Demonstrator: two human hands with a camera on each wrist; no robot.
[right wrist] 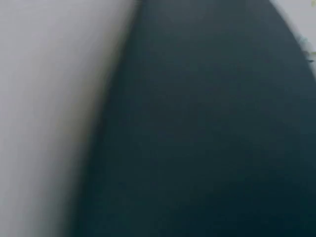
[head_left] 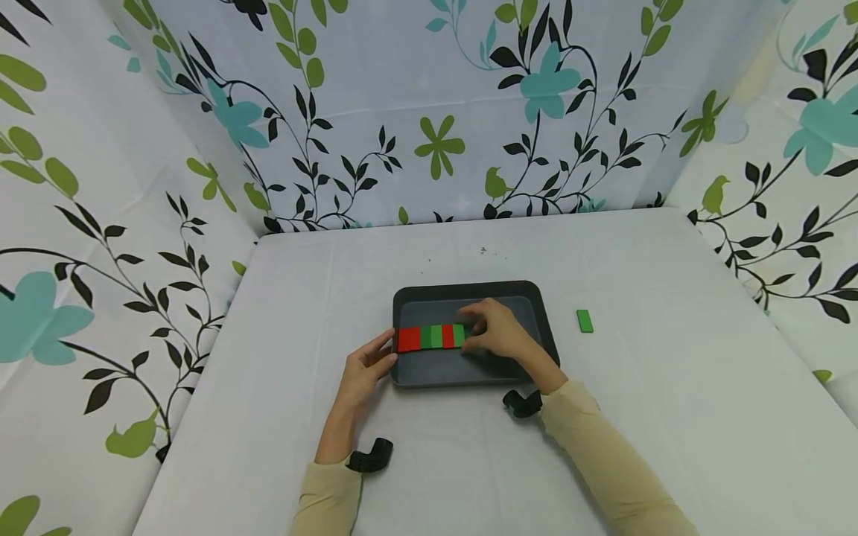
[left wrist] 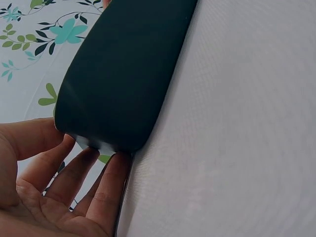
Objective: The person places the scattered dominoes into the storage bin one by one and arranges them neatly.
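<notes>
A row of flat red and green tiles (head_left: 431,337) lies side by side in the dark grey tray (head_left: 429,377), starting near its left wall. At the tray's left edge my left hand (head_left: 362,374) grips the rim; the left wrist view shows its thumb and fingertips around the tray's end. My right hand (head_left: 499,331) reaches over the tray from the right, curved fingers and thumb beside the light green tile (head_left: 459,336) at the row's right end. Whether it pinches that tile I cannot tell. In the right wrist view the tray (right wrist: 197,118) appears blurred, without the hand.
A single green tile (head_left: 585,321) lies on the white table (head_left: 670,417), right of the tray. Hanging cloth with a leaf and flower print (head_left: 375,112) encloses the table at the back and sides. Black wrist cameras (head_left: 371,455) sit on both wrists.
</notes>
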